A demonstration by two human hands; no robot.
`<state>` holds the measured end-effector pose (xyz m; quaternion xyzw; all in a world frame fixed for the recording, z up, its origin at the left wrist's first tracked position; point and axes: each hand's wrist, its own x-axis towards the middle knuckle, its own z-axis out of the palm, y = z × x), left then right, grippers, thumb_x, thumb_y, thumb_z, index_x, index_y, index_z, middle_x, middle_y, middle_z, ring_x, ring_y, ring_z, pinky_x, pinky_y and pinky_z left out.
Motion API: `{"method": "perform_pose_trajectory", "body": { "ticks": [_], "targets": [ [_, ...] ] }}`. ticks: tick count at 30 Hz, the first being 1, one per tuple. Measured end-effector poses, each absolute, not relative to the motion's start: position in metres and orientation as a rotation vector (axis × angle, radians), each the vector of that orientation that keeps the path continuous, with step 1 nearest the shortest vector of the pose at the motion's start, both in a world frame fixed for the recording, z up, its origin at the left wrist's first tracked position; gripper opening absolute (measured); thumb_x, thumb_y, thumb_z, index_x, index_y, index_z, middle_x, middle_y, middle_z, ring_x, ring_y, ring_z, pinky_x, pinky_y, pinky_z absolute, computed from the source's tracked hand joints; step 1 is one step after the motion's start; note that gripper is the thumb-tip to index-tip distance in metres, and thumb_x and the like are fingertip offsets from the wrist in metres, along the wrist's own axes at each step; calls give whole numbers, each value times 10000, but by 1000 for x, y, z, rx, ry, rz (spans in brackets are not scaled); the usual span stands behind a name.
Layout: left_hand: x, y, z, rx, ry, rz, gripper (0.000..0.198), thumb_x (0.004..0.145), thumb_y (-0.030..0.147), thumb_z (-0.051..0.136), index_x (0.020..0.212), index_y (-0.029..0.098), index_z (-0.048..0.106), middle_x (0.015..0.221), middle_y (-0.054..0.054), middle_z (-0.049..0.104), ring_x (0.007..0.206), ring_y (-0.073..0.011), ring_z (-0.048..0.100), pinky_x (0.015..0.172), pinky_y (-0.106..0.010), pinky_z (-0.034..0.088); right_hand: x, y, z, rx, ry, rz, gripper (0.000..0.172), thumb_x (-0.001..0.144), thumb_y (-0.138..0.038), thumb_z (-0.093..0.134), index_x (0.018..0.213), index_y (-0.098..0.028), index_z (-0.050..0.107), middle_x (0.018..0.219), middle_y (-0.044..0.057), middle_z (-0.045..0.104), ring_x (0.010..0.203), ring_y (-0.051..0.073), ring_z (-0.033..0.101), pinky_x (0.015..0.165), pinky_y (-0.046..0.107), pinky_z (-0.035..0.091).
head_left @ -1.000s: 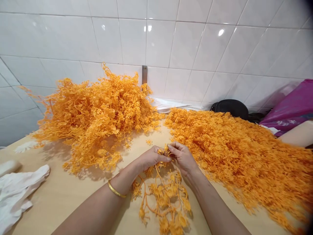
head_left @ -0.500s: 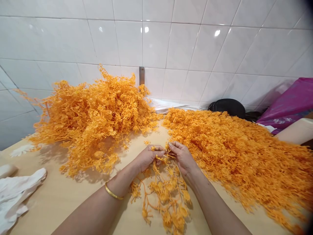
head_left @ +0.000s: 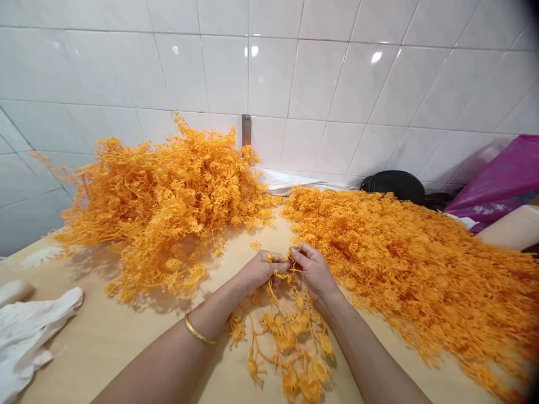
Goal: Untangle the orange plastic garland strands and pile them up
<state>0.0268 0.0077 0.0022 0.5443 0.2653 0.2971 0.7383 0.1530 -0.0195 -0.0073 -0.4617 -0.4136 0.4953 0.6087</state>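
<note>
Between my forearms hangs an orange artificial flower spray [head_left: 290,331], its thin branching stems ending in small spiky blossoms that droop toward the table's front. My left hand [head_left: 264,270] is closed around its upper stems, with a small orange blossom showing between thumb and fingers. Thumb and fingertips of my right hand [head_left: 312,269] pinch a stem of the same spray, close beside the left fingertips. The exact joint between the fingers is partly hidden. A gold bangle [head_left: 197,331] circles my left wrist.
A tall heap of orange sprays [head_left: 168,196] stands at the left, and a flatter orange pile [head_left: 404,264] spreads along the right. Near the tiled wall [head_left: 324,73] lie a black pouch [head_left: 393,185] and a purple bag [head_left: 497,179]. White cloth [head_left: 37,331] lies at the left edge.
Both hands keep hold of the spray in nearly the same pose. The whole view has shifted very slightly; little else differs.
</note>
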Motion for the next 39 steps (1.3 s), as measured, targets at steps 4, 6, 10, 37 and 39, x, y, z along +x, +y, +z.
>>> {"method": "perform_pose_trajectory", "body": {
  "ticks": [4,6,10,37,39],
  "targets": [
    [26,8,4,1188,574,634,267,569,297,671,502,118,483,448,47,381,346,-33,319,370,-202,275,139,-20,-9,-1031,-798,1052,205,628,-316,600,578,-173,461,513,-60,466,479,73,411,468,204,341],
    [25,8,4,1187,569,643,278,579,300,662,492,123,465,447,50,369,348,-31,313,367,-196,262,135,-20,-7,-997,-716,1049,201,617,-287,604,563,-173,447,503,-62,465,470,68,409,452,194,338],
    [24,7,3,1258,613,604,245,579,278,654,496,118,487,423,43,381,338,-37,322,363,-199,256,146,-16,0,-931,-477,1057,185,642,-248,585,567,-181,429,464,-66,469,432,73,439,471,220,402],
    [27,10,-4,1290,676,614,189,596,276,619,576,102,548,469,17,449,338,-47,376,364,-201,273,180,-27,17,-1440,-1037,-70,397,705,-240,481,1091,-145,476,1021,120,466,946,238,463,811,415,370],
    [27,10,-3,1311,675,599,178,598,268,610,567,107,541,460,23,443,344,-46,376,373,-199,277,178,-31,22,-1459,-1170,-309,397,720,-214,464,1109,-138,474,1092,137,435,1060,256,381,883,423,311]
  ]
}}
